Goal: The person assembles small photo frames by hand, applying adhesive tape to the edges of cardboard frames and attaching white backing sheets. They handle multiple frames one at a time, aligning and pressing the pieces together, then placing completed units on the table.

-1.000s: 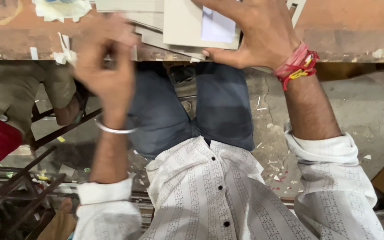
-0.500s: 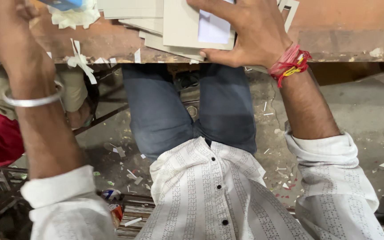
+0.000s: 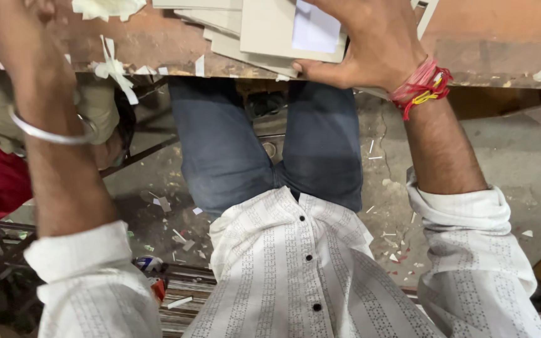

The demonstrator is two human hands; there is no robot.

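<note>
Pressing down at the near edge of the worn brown wooden workbench (image 3: 502, 44), the right hand (image 3: 370, 44) is seen closed on a stack of flat grey cardboard sheets (image 3: 264, 31), thumb under the stack's front edge and fingers spread over the top; a pale lilac rectangular paper patch (image 3: 315, 30) lies on the uppermost sheet, just beside the fingers; red and yellow threads are tied at that wrist. The stack is judged to be steadied and squared at this stage; the sheets are fanned unevenly, lower ones jutting out to the left, so alignment of their edges is what a further move would call for, with the grip kept firm so nothing slides off the bench. The left hand (image 3: 7, 25) is raised at the top left corner, mostly cut off by the frame; whether it is open or holding anything cannot be told; a silver metal bangle (image 3: 51, 133) rings its forearm. Torn cream paper scraps (image 3: 113, 66) hang from the bench edge nearby; offcuts litter the grey concrete floor (image 3: 533, 156).
</note>
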